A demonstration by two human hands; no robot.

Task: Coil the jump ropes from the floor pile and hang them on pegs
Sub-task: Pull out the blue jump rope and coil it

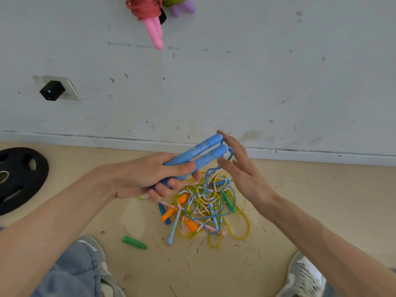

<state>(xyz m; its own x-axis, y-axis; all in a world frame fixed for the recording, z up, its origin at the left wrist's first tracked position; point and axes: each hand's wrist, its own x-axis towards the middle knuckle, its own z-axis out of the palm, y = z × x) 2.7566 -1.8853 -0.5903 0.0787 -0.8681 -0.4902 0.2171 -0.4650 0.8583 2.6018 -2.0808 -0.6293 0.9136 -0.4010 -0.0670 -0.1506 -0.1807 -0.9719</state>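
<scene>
1. Jump ropes in a tangled pile (205,209) lie on the tan floor (278,211), just out from the base of the white wall (235,82); yellow, blue, orange, green and beaded cords are all knotted through each other.
2. Head view, above the pile: the left hand (150,176) is clamped around two blue handles (201,154), held side by side and tilted up toward the wall.
3. Blue cord (209,189) drops from the handle tips straight down into the pile, so this rope is only partly lifted.
4. Right of those handles, the right hand (237,166) is spread wide with fingers apart, right at the handle ends where the cord loops out; whether it touches the cord I cannot tell.
5. Loose green handle (134,242) lies on the floor just left of the pile, apart from it.
6. High on the wall above the pile, a coiled pink rope (145,7) hangs with its pink handles (155,33) pointing down, and beside it a green coil with purple handles (184,7).
7. Far left of the pile, a black weight plate (19,179) rests on the floor; a wall socket with a black plug (52,90) sits above it.
8. Grey shoes (302,277) frame the near side of the pile.
</scene>
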